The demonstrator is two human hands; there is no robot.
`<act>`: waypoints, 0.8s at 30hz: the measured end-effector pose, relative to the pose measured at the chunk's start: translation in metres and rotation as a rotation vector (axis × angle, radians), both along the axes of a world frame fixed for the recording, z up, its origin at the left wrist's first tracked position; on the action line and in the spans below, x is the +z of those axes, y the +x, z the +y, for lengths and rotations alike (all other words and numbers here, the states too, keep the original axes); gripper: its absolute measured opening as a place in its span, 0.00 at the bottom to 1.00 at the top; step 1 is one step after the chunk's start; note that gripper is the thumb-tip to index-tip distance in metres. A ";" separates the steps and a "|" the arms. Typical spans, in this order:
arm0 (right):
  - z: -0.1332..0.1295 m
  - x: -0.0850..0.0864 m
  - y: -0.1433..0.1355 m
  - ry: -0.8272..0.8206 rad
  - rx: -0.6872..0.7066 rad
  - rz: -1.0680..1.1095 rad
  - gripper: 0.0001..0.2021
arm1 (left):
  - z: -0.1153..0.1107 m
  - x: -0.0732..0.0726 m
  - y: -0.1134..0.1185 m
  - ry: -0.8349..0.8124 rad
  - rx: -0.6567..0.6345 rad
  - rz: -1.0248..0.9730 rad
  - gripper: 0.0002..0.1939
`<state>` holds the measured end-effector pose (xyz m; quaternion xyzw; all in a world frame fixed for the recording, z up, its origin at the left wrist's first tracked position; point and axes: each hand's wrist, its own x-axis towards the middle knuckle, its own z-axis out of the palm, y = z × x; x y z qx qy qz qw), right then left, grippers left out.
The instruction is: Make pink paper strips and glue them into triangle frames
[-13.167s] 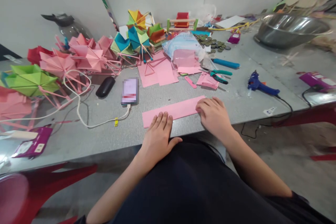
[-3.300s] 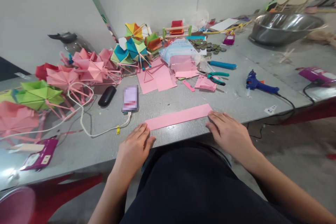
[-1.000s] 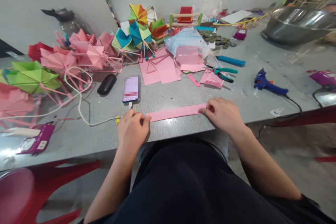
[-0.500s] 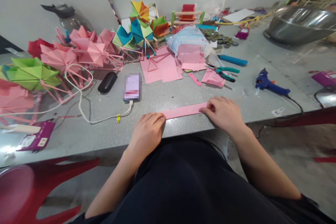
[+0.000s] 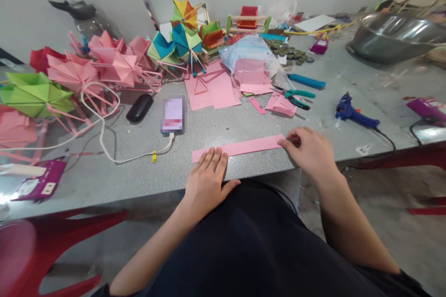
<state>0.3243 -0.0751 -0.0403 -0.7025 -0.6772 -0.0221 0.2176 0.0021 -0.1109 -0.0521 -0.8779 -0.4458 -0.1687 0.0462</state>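
Note:
A long pink paper strip (image 5: 251,146) lies flat near the front edge of the grey table (image 5: 139,176). My left hand (image 5: 208,181) rests on the strip toward its left end, fingers stretched out flat and thumb spread away. At the strip's right end, my right hand (image 5: 306,148) has its thumb and fingertips curled together at the paper's corner. Behind the strip sit a pink cutter-like piece (image 5: 257,105), a small stack of pink paper pieces (image 5: 280,104) and teal-handled pliers (image 5: 296,97).
Pink folded-paper wheels (image 5: 114,62) and a green one (image 5: 36,95) stand at the left. A charging phone (image 5: 173,114) and a black case (image 5: 140,108) lie nearer. At the right are a blue glue gun (image 5: 355,111) and a metal bowl (image 5: 393,37). Red stools flank the table.
My left hand has flattened and opened out on the strip, uncovering its left end. My right hand stays at the right end. The view has shifted slightly.

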 end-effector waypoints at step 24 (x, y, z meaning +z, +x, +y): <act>-0.039 -0.009 -0.048 -0.069 0.542 -0.200 0.39 | -0.001 0.000 0.000 -0.050 0.007 -0.027 0.36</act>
